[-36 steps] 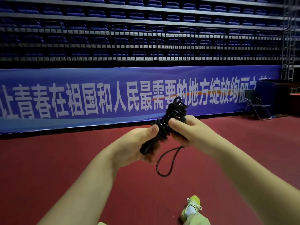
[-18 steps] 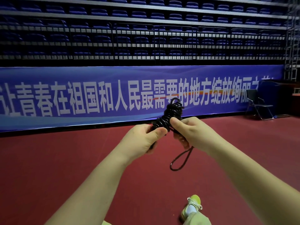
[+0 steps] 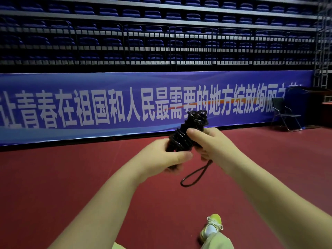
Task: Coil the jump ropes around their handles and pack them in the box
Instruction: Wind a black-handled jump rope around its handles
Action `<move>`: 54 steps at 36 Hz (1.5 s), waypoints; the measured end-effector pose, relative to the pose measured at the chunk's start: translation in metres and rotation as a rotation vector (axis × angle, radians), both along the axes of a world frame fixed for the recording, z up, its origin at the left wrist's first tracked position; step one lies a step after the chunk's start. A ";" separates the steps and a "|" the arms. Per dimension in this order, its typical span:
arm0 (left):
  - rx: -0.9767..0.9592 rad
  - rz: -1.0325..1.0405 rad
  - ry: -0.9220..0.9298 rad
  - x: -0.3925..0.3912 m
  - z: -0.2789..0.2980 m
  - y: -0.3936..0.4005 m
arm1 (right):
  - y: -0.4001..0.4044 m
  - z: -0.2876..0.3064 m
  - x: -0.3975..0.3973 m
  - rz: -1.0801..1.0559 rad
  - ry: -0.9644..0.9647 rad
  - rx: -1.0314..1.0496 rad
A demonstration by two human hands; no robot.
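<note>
A black jump rope (image 3: 186,133) is wound in tight coils round its handles and held tilted in front of me, its top end leaning to the right. My left hand (image 3: 161,159) grips the lower end of the bundle, thumb across the front. My right hand (image 3: 212,144) holds the middle of the coils, thumb pressed on them. A short loose loop of rope (image 3: 195,174) hangs below my right hand. No box is in view.
Red sports floor (image 3: 71,186) spreads all round. A long blue banner (image 3: 107,105) runs along the foot of the blue stands. A black folding chair (image 3: 285,114) stands at the far right. My yellow-green shoe (image 3: 212,227) shows at the bottom.
The hanging loop has shifted from under the bundle to the right, below my right hand. My left thumb slid lower across the coils; the bundle stays held in both hands.
</note>
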State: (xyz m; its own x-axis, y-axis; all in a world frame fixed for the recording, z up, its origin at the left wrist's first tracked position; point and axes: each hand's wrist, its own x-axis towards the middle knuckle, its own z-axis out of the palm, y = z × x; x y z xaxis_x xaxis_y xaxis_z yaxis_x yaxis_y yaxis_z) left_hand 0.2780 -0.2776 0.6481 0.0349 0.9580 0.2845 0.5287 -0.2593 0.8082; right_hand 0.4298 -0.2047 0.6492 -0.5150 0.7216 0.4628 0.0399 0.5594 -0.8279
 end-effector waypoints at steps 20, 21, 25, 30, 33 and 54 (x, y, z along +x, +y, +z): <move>-0.270 -0.174 -0.375 0.004 -0.024 0.001 | 0.007 -0.003 0.004 0.057 -0.223 -0.006; -0.251 -0.142 -0.346 0.005 -0.025 0.001 | 0.009 -0.004 0.004 0.043 -0.226 -0.008; -0.188 -0.060 -0.255 0.008 -0.025 0.002 | 0.012 -0.008 0.000 -0.019 -0.241 0.013; -0.114 -0.010 -0.199 0.007 -0.019 0.003 | 0.010 -0.004 -0.001 -0.123 -0.237 0.029; -0.031 0.041 -0.108 0.004 -0.018 0.007 | 0.009 -0.001 0.002 -0.138 -0.230 0.037; -0.393 -0.599 -0.595 -0.017 -0.021 0.002 | -0.002 0.005 -0.001 0.151 -0.032 0.030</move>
